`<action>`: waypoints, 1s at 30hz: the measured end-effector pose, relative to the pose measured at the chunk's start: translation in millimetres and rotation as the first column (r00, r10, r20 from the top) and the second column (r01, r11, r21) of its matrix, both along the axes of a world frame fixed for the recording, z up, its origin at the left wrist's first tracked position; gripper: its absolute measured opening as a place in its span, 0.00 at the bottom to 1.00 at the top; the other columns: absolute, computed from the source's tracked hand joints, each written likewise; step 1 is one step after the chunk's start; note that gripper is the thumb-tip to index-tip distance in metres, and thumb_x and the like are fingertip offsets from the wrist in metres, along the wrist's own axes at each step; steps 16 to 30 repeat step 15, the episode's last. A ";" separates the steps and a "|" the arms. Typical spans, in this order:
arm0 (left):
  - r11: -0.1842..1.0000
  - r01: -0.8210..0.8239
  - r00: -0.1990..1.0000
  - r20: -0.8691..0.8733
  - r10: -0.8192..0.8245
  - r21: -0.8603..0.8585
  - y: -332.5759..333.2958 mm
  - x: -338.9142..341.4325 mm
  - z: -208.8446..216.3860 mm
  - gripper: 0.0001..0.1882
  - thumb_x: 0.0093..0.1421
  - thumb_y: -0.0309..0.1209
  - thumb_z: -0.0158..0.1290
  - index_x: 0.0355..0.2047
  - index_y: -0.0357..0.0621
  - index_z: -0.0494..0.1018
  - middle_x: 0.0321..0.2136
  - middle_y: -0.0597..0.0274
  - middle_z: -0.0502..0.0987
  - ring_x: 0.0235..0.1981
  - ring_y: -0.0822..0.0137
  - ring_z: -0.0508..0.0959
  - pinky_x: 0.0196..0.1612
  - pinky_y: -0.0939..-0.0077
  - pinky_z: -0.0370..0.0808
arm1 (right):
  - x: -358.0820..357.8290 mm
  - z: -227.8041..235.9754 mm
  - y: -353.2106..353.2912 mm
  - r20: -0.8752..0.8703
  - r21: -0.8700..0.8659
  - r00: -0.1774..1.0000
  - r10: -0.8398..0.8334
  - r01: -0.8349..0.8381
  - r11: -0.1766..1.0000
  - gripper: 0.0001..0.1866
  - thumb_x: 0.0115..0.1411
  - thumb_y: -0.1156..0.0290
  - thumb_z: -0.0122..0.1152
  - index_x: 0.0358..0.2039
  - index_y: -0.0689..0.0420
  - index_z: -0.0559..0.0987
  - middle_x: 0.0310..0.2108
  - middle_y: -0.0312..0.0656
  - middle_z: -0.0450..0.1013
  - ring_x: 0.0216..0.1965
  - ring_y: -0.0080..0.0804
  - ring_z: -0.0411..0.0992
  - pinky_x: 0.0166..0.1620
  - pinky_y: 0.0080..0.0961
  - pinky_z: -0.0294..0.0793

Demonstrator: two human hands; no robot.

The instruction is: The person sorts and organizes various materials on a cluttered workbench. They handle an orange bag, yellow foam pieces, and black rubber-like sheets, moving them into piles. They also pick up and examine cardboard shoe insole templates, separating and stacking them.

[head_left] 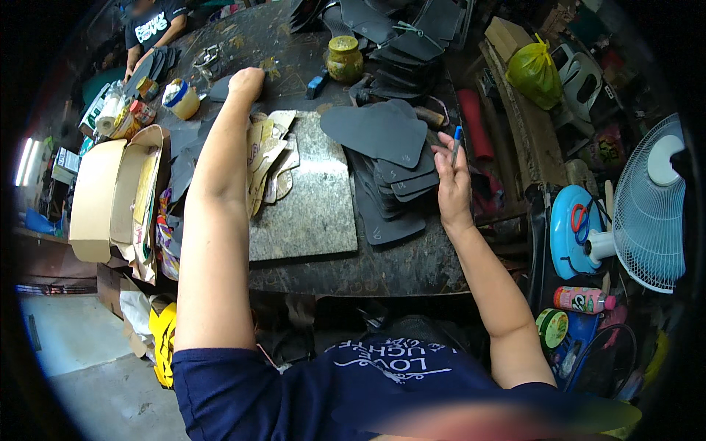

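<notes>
My left arm reaches far across the table, and its hand (247,84) is closed at the edge of a dark, sole-shaped piece (220,90). The curled fingers partly hide that piece. On the right, a pen with a blue end (457,140) stands up between the fingers of my right hand (454,180). That hand is beside a fanned stack of black sole-shaped sheets (390,136), some with small pale marks. Left of the stack lies a grey stone-like slab (309,213). Cream-coloured cut templates (276,165) are piled on its left part, next to my left forearm.
A yellow jar (344,59) and a small blue block (316,85) stand beyond the slab. More black sheets (412,44) lie at the back. An open cardboard box (99,195) is on the left; a fan (651,206) stands on the right. Another person (153,33) sits at the far left.
</notes>
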State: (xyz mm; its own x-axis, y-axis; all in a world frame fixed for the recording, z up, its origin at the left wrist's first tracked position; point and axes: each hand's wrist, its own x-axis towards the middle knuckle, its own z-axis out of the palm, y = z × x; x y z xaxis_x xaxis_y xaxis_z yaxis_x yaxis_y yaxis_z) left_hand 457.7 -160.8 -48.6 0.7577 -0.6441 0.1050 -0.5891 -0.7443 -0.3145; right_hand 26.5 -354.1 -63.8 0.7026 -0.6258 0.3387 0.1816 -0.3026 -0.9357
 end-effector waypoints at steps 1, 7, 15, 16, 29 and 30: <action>1.000 0.002 1.000 0.012 -0.002 -0.015 -2.4 -0.8 -3.7 0.11 0.56 0.27 0.48 0.36 0.43 0.79 0.38 0.48 0.79 0.42 0.52 0.80 0.43 0.61 0.78 | -0.3 -0.5 -0.4 -0.003 -0.001 1.000 0.000 0.000 1.000 0.24 0.66 0.63 0.48 0.58 0.63 0.64 0.48 0.46 0.69 0.50 0.32 0.68 0.54 0.28 0.65; 0.964 0.014 0.994 0.110 0.015 -0.265 0.3 -25.6 23.0 0.09 0.55 0.31 0.50 0.32 0.45 0.78 0.33 0.49 0.80 0.38 0.49 0.80 0.39 0.57 0.77 | -0.1 -2.1 -2.6 -0.044 0.004 0.999 0.021 -0.021 1.000 0.22 0.68 0.64 0.45 0.57 0.64 0.64 0.53 0.44 0.66 0.52 0.30 0.66 0.57 0.26 0.61; 0.919 0.196 0.930 0.361 -0.065 -0.341 -15.8 -157.0 109.7 0.15 0.53 0.36 0.57 0.38 0.46 0.70 0.29 0.43 0.78 0.32 0.57 0.82 0.34 0.57 0.78 | 2.4 -0.8 1.9 0.000 0.038 0.998 0.059 -0.059 0.998 0.25 0.67 0.58 0.47 0.57 0.62 0.65 0.55 0.44 0.64 0.54 0.33 0.64 0.59 0.29 0.60; 0.919 0.196 0.930 0.361 -0.065 -0.341 -15.8 -157.0 109.7 0.15 0.53 0.36 0.57 0.38 0.46 0.70 0.29 0.43 0.78 0.32 0.57 0.82 0.34 0.57 0.78 | 2.4 -0.8 1.9 0.000 0.038 0.998 0.059 -0.059 0.998 0.25 0.67 0.58 0.47 0.57 0.62 0.65 0.55 0.44 0.64 0.54 0.33 0.64 0.59 0.29 0.60; 0.919 0.196 0.930 0.361 -0.065 -0.341 -15.8 -157.0 109.7 0.15 0.53 0.36 0.57 0.38 0.46 0.70 0.29 0.43 0.78 0.32 0.57 0.82 0.34 0.57 0.78 | 2.4 -0.8 1.9 0.000 0.038 0.998 0.059 -0.059 0.998 0.25 0.67 0.58 0.47 0.57 0.62 0.65 0.55 0.44 0.64 0.54 0.33 0.64 0.59 0.29 0.60; 0.919 0.196 0.930 0.361 -0.065 -0.341 -15.8 -157.0 109.7 0.15 0.53 0.36 0.57 0.38 0.46 0.70 0.29 0.43 0.78 0.32 0.57 0.82 0.34 0.57 0.78 | 2.4 -0.8 1.9 0.000 0.038 0.998 0.059 -0.059 0.998 0.25 0.67 0.58 0.47 0.57 0.62 0.65 0.55 0.44 0.64 0.54 0.33 0.64 0.59 0.29 0.60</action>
